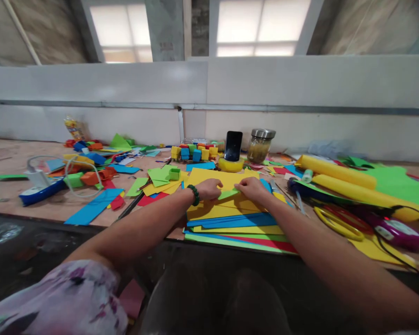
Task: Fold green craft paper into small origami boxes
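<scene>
A small green paper piece [228, 193] lies between my hands, over a stack of yellow sheets [209, 212]. My right hand [250, 188] pinches its right end between thumb and fingers. At its left end is my left hand [210, 189], with a dark green bead bracelet at the wrist; its fingers are curled close to the strip, and their exact grip is too small to tell. Blue sheets [237, 220] stick out under the yellow ones, toward the table's front edge.
Behind my hands stand a phone [233, 146] on a yellow base and a lidded jar [261, 145]. Small coloured paper boxes [197, 155] sit behind. At right are yellow rolls [356, 188], scissors [338, 223] and a purple tool [394, 231]; at left, a power strip [42, 190].
</scene>
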Available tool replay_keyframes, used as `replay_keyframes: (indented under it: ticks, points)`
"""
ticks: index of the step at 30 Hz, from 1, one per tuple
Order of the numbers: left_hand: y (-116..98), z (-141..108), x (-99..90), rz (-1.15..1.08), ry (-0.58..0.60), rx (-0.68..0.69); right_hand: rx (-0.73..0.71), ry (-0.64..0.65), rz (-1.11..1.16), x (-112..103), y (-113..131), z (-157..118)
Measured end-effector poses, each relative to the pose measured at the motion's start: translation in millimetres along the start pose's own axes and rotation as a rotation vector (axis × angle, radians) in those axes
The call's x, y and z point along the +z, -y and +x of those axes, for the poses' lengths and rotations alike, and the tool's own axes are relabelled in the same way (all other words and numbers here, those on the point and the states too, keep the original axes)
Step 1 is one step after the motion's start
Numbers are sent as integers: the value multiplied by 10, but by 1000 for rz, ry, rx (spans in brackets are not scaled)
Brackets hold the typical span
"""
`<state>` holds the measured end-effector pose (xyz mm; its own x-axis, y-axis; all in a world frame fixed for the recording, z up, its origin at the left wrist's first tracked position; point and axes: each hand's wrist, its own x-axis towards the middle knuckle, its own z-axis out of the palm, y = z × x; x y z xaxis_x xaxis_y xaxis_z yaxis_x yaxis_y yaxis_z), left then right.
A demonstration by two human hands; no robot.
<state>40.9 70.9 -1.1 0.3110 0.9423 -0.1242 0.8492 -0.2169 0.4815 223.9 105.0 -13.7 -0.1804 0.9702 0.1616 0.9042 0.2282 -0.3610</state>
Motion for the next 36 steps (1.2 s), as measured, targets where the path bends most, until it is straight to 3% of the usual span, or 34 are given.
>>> replay_keyframes:
  ticks: [5,7,10,12,14,21,30,36]
  points:
    - [26,-42,31,234,-8,79,28,96,-189,67,74,-78]
    - [93,-66,47,372,-84,155,33,114,-240,57,111,-116]
    - [264,-77,80,502,-237,464,43,124,-298,37,139,-156]
    - [381,-68,100,480,-185,737,55,125,-324,28,133,-168]
    - [462,-58,109,416,-112,886,68,123,-345,25,112,-172]
    - [370,-129,81,430,-138,721,58,159,-386,13,40,-108]
    - [413,-94,43,255,-18,707,62,194,-350,-18,-65,-15]
    - [405,-100,-16,195,38,686,-62,-73,-271,-107,100,-168]
